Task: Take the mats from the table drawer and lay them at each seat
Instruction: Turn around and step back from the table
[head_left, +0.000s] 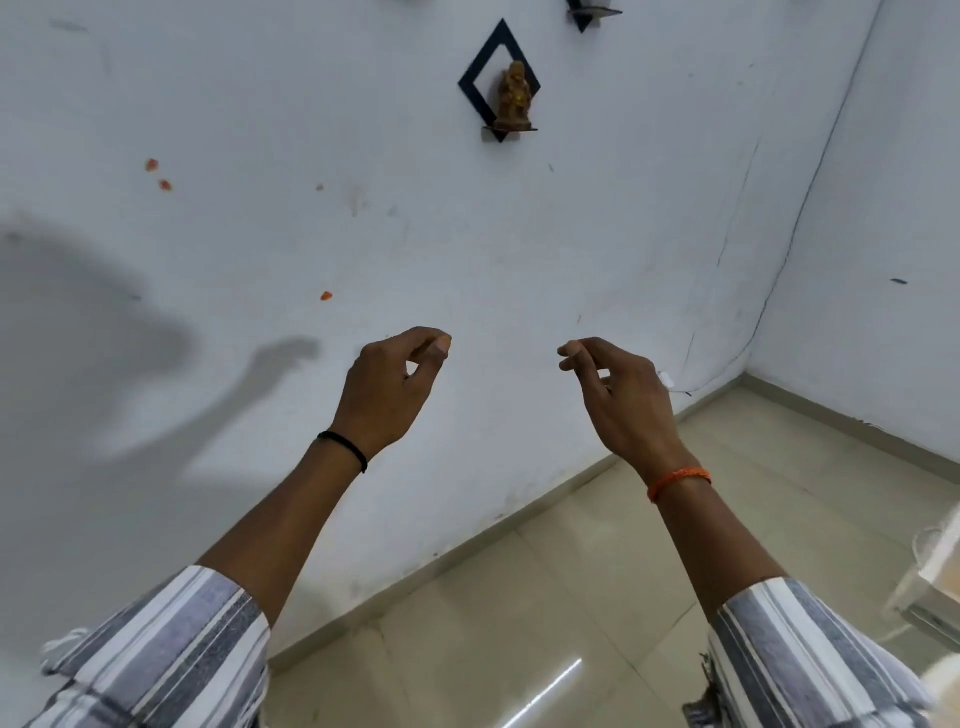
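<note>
No mat and no drawer are in view. My left hand (392, 387) is raised in front of a white wall, its fingers curled toward the thumb with nothing between them. My right hand (615, 395) hangs at the same height, about a hand's width to the right, its fingers loosely curled and holding nothing. A black band circles my left wrist and an orange thread my right. Both striped sleeves are rolled up.
A white wall (260, 130) fills most of the view, meeting a side wall at the right corner. A black diamond shelf (485, 57) carries a small brown figurine (513, 96). Beige floor tiles (545, 597) lie below. A pale blurred furniture edge (935, 582) shows at far right.
</note>
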